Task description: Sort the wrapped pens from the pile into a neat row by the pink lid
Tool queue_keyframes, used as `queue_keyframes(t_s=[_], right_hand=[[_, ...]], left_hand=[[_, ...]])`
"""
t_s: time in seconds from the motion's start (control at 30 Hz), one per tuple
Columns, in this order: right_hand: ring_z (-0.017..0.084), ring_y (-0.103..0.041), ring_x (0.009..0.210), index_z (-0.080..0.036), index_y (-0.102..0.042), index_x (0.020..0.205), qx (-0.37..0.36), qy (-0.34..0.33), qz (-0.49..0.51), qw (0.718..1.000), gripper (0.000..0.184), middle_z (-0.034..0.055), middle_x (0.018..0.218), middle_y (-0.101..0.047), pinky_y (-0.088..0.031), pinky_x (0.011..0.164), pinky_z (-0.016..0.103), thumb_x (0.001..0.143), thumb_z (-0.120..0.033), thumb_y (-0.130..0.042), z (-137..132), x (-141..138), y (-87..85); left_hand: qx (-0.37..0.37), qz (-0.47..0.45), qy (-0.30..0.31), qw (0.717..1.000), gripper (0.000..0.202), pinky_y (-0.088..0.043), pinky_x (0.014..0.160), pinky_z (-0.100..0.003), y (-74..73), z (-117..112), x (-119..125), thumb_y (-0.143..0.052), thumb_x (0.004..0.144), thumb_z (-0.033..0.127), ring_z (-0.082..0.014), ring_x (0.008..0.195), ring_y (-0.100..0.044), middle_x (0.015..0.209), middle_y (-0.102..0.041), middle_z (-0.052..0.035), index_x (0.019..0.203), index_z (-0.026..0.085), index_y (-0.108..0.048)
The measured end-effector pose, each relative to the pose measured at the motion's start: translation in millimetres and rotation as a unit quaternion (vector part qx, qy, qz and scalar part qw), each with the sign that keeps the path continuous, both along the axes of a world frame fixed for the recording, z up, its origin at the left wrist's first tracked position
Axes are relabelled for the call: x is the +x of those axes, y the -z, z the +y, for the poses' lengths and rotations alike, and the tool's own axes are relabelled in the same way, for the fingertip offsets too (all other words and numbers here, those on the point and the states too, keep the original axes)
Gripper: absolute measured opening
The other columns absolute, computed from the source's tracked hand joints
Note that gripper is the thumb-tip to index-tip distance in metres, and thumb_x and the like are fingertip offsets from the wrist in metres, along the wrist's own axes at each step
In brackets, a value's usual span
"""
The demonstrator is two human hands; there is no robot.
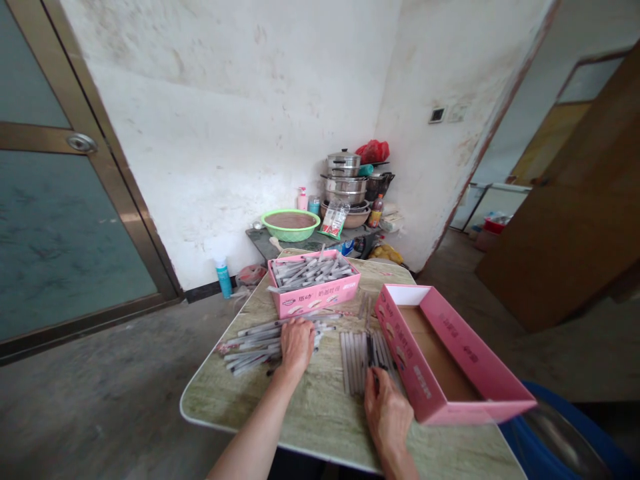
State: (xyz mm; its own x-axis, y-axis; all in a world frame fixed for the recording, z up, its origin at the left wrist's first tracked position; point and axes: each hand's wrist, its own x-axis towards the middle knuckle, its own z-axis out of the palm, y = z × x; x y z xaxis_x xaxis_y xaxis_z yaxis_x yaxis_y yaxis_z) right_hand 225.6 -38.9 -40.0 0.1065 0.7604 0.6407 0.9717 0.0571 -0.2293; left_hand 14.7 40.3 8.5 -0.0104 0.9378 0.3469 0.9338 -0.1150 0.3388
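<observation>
A loose pile of pens [253, 343] with whitish, translucent barrels and some dark ends lies on the left of the table. My left hand [299, 343] rests at the right side of this pile, fingers curled down over pens, its fingertips hidden. Further right, several pens [354, 363] lie side by side in a row. My right hand [387, 407] is at the near end of that row, its fingers pinched at the end of a darker pen [371, 350]. Behind the pile stands a pink box [317, 298] heaped with more such pens.
A second pink box [420, 373], open with a bare brown bottom, stands right of the row on the table [320, 417]. Behind are a green basin [290, 233], stacked steel pots [345, 187] and a bottle [376, 212]. A blue spray can [223, 278] stands on the floor.
</observation>
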Motion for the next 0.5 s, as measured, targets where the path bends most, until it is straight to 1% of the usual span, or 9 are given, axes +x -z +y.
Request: queue_keyframes(t_s=[0.1,0.23,0.4,0.5], right_hand=[[0.013,-0.065,0.055,-0.016,-0.066,0.091,-0.002,-0.005,0.005,1.000,0.042,0.0061,0.077,-0.071,-0.036,0.049,0.022,0.098,-0.037,-0.031,-0.5,-1.2,-2.7],[0.013,-0.065,0.056,-0.016,-0.066,0.092,-0.010,-0.008,0.013,1.000,0.041,0.0059,0.077,-0.071,-0.036,0.049,0.022,0.097,-0.037,-0.031,-1.1,-1.3,-2.9],[0.012,-0.065,0.056,-0.015,-0.066,0.092,-0.007,-0.018,0.017,1.000,0.042,0.0067,0.077,-0.071,-0.036,0.049,0.022,0.098,-0.037,-0.030,-1.2,-1.2,-2.5],[0.012,-0.064,0.056,-0.015,-0.066,0.091,-0.006,-0.018,0.015,1.000,0.042,0.0066,0.077,-0.071,-0.036,0.049,0.022,0.098,-0.036,-0.031,-0.7,-1.1,-1.5]], left_hand=[[-0.012,0.007,0.005,1.000,0.011,-0.035,0.082,-0.037,-0.5,-1.5,4.8,-0.059,0.082,0.026,-0.0253,0.095,-0.053,0.090,-0.064,-0.0065,0.086,0.022,-0.068],[-0.017,0.022,0.026,0.999,0.014,-0.032,0.083,-0.037,-1.8,-3.5,10.4,-0.059,0.083,0.030,-0.0249,0.097,-0.051,0.094,-0.063,-0.0066,0.092,0.023,-0.068],[-0.016,0.030,0.040,0.999,0.011,-0.031,0.083,-0.037,1.6,-4.4,14.3,-0.059,0.083,0.025,-0.0242,0.094,-0.051,0.091,-0.064,-0.0057,0.091,0.023,-0.067],[-0.019,0.025,0.053,0.998,0.014,-0.030,0.083,-0.036,3.1,-5.0,14.8,-0.058,0.084,0.024,-0.0236,0.094,-0.050,0.093,-0.064,-0.0052,0.095,0.024,-0.066]])
